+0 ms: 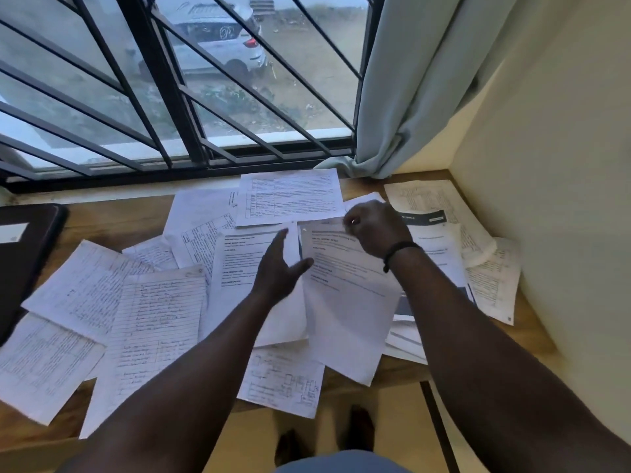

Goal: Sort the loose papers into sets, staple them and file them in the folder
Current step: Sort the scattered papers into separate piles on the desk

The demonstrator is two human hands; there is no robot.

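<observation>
Right hand (370, 230) curled, pinching printed sheet's (345, 295) far edge. Left hand (278, 268) open, fingers straight, just left of it over loose papers (153, 319).

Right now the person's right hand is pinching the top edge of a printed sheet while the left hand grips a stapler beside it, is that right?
Not quite. In the head view the right hand does pinch the top edge of the printed sheet, but the left hand holds no stapler: it is open, fingers straight, over the neighbouring printed page.
</observation>
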